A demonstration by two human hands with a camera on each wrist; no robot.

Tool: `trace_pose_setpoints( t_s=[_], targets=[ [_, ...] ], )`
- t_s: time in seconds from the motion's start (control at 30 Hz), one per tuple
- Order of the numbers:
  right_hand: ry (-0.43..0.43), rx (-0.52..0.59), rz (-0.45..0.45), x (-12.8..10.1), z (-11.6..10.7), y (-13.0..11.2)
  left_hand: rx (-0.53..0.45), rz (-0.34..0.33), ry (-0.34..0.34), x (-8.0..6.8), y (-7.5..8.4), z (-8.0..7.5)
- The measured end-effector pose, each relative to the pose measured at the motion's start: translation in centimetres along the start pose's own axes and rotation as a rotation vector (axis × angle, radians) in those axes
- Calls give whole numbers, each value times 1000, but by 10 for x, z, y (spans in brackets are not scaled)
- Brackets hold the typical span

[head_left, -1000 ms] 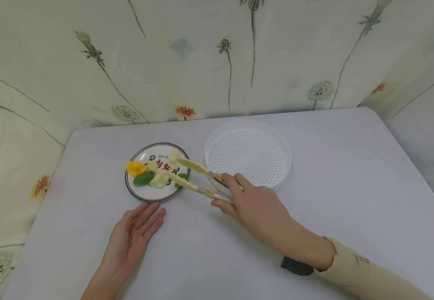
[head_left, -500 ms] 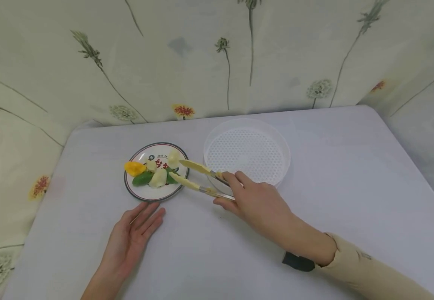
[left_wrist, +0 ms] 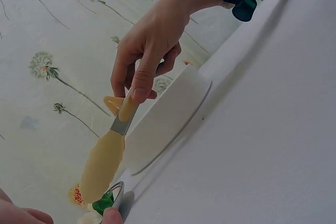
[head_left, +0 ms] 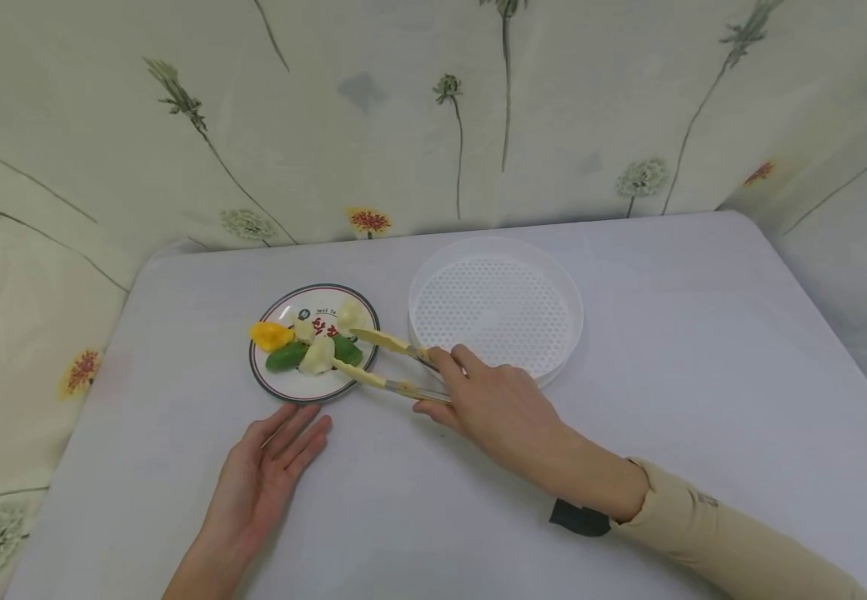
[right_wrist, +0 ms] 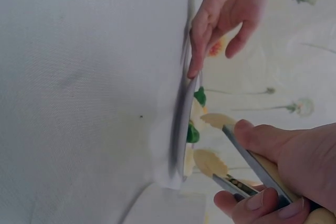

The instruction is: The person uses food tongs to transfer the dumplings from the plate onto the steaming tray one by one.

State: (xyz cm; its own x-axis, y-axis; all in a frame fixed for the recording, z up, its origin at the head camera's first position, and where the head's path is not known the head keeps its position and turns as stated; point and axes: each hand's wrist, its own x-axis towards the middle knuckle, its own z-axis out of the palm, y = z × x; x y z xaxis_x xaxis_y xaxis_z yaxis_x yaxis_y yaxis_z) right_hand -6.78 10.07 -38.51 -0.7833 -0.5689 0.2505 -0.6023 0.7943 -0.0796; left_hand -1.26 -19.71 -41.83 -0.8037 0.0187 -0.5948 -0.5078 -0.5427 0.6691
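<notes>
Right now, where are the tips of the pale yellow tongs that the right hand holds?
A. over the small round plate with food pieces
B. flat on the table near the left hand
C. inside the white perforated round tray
A: the pale yellow tongs, gripped by the right hand, reach over the small round plate, around a green food piece.

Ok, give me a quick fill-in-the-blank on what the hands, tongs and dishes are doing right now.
1. The right hand grips a pair of ____.
2. The tips of the tongs reach over the rim of the ____, where the food pieces lie.
3. The left hand rests flat on the table and holds ____.
4. The white perforated tray has ____ in it.

Missing words: tongs; plate; nothing; nothing
</notes>
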Motion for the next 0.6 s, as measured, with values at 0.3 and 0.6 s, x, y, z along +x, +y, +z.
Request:
trace_pose_setpoints(
  t_s=[0.3, 0.6],
  targets=[
    [0, -7, -16, 3, 2, -2, 6, 7, -1, 0, 0, -1],
    [36, -24, -52, 4, 8, -2, 9, 13, -12, 0, -1, 0]
  ],
)
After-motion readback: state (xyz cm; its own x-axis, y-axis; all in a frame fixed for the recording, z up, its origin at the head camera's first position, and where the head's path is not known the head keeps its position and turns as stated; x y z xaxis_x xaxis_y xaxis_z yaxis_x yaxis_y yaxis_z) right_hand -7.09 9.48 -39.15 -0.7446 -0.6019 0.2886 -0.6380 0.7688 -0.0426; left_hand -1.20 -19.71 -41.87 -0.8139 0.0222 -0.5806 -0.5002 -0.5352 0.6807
